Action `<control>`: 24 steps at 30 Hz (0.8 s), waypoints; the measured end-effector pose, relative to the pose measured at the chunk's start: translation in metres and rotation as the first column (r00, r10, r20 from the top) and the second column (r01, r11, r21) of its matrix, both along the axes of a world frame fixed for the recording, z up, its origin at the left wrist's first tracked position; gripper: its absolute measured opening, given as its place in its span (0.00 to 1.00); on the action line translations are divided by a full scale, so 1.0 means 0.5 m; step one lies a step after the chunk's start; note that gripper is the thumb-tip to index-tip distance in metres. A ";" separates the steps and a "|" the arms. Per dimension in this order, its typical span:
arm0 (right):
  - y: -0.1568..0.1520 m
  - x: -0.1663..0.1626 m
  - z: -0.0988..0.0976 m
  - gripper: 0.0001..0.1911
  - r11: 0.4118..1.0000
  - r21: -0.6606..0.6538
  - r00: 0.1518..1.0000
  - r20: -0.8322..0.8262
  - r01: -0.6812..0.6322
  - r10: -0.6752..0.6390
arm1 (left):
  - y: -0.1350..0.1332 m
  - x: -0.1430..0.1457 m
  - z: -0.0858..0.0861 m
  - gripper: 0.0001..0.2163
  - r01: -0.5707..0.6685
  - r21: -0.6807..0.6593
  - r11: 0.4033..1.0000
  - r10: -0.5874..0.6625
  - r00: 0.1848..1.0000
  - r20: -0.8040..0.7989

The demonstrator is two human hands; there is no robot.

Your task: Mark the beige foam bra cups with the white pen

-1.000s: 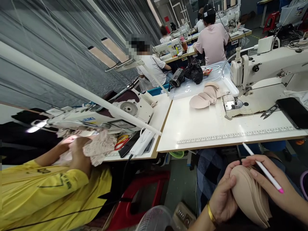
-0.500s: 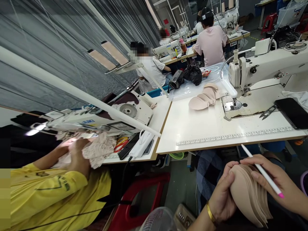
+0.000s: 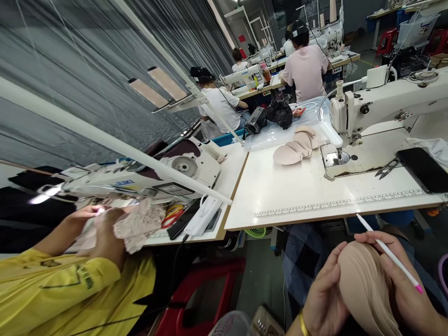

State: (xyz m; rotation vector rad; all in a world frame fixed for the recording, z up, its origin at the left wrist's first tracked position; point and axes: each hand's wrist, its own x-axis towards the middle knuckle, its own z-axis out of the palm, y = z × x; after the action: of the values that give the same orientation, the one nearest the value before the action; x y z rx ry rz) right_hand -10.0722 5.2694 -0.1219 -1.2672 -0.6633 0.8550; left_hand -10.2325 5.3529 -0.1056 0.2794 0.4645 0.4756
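At the lower right, a stack of beige foam bra cups (image 3: 364, 284) is held between both hands over my lap. My left hand (image 3: 327, 289), with a gold bracelet at the wrist, grips the stack's left side. My right hand (image 3: 408, 275) holds the other side and also keeps a white pen (image 3: 392, 254) with a pink end between its fingers. The pen slants, its white tip pointing up and left toward the table edge. Some right fingers are hidden behind the cups. More beige bra cups (image 3: 296, 147) lie fanned out on the white table (image 3: 280, 186).
A sewing machine (image 3: 371, 109) stands on the table, with thread snips (image 3: 388, 168), a black phone (image 3: 423, 169) and a printed ruler (image 3: 339, 203) nearby. To the left, a co-worker in a yellow shirt (image 3: 66, 294) handles lace at another machine. A red stool (image 3: 206, 298) stands between us.
Both hands have brought the cups closer together; the stack now looks tighter and more upright. The right hand and pen have shifted slightly right and down. The view has tilted a little.
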 end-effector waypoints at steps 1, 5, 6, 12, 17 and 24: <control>0.003 -0.001 0.001 0.16 1.000 0.002 1.000 0.013 0.014 -0.014 | 0.000 0.001 -0.001 0.24 0.008 0.004 1.000 -0.008 1.000 -0.002; 0.012 -0.007 -0.004 0.18 0.999 0.004 0.998 0.052 0.036 -0.036 | -0.002 0.004 -0.008 0.28 0.101 -0.038 0.994 -0.100 0.995 0.029; 0.014 -0.008 -0.006 0.19 1.000 0.009 0.998 0.057 0.023 -0.023 | -0.003 0.003 -0.010 0.28 0.096 -0.041 0.995 -0.095 0.995 0.036; 0.020 0.007 0.017 0.21 0.999 0.044 0.965 0.262 -0.016 0.004 | 0.010 0.003 -0.008 0.29 0.018 -0.028 0.999 -0.018 1.000 0.021; 0.003 0.044 0.034 0.27 0.989 0.071 0.712 0.701 -0.130 0.043 | 0.029 0.015 -0.001 0.28 -0.079 -0.041 0.996 0.078 0.997 -0.017; 0.015 0.017 0.025 0.15 0.961 0.183 0.437 0.896 -0.209 -0.076 | 0.024 0.027 0.009 0.44 -0.237 0.015 0.971 0.237 0.960 -0.153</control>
State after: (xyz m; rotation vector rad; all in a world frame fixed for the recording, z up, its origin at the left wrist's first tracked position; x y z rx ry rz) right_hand -10.0639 5.2770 -0.1094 -1.3975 -1.6576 0.0179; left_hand -10.2192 5.3648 -0.1009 0.2587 0.6534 0.6904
